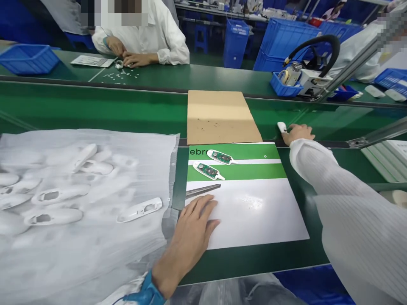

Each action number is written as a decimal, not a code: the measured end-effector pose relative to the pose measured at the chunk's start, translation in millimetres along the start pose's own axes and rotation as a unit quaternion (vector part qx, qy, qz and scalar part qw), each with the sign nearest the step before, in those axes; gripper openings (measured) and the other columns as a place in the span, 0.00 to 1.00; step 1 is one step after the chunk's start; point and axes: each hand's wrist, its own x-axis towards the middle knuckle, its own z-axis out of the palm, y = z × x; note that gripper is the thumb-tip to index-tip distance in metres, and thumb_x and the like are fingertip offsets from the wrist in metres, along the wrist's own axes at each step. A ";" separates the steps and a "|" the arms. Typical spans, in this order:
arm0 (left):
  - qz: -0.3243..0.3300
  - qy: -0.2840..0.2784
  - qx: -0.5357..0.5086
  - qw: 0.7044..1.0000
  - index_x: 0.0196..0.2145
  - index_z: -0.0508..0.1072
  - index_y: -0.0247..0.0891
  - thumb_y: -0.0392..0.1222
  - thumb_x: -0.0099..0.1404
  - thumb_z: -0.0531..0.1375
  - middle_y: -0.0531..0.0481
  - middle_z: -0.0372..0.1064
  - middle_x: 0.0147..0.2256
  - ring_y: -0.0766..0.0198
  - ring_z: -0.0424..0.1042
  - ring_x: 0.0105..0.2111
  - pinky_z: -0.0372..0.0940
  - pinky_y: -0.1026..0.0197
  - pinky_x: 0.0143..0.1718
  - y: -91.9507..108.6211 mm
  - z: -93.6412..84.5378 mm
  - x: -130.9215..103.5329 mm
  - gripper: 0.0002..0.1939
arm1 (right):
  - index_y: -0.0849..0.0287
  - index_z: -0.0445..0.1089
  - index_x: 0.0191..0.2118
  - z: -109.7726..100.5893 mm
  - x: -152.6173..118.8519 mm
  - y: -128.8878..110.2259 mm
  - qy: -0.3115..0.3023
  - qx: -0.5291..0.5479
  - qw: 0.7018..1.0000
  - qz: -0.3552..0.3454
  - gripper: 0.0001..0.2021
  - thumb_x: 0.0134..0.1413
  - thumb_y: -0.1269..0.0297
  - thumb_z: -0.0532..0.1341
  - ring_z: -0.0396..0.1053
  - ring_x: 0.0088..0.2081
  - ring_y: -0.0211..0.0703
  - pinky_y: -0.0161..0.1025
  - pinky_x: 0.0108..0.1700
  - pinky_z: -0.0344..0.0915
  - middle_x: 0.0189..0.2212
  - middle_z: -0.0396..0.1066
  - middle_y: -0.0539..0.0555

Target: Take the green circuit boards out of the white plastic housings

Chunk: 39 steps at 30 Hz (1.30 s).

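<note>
- Nearest the camera come one white right sleeve point(352, 237) and, at the other wrist, one blue wristband point(148, 292)
- Left hand point(195, 231): over the printed white-and-green sheet point(263, 216), fingers loosely bent and a little apart, gripping nothing, fingertips just beside one slim metal tool point(203, 191), probably tweezers
- Right hand point(298, 133): stretched out well apart from the left, its fingers at the near end of one white plastic piece point(281, 127) over the sunken green strip point(152, 112); how firmly they pinch it cannot be told
- That piece looks light, stiff and smooth, so it may slip; its long sides seem the best hold
- Two circuit-board shells point(221, 157) lie on the sheet's green bands, boards facing up; likely light but delicate, best taken by the white rims, clear of the components
- The metal tool should be thin and rigid, pointed at one end, safest held by its shank
- At least eight white plastic shells point(51, 195) lie on one white foam sheet point(127, 254) at left, one set apart; overlap and glare prevent an exact count
- One cardboard sheet point(219, 108) with dark specks, too small to count, lies beyond the printed sheet
</note>
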 end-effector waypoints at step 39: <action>-0.023 0.051 0.054 0.997 0.44 0.70 0.35 0.37 0.66 0.57 0.39 0.67 0.45 0.48 0.65 0.48 0.65 0.44 0.49 -15.4 -25.7 18.3 0.09 | 0.56 0.73 0.48 10.3 -304.2 -41.5 -0.107 0.299 0.935 -0.158 0.12 0.62 0.62 0.58 0.65 0.49 0.51 0.51 0.52 0.65 0.46 0.72 0.56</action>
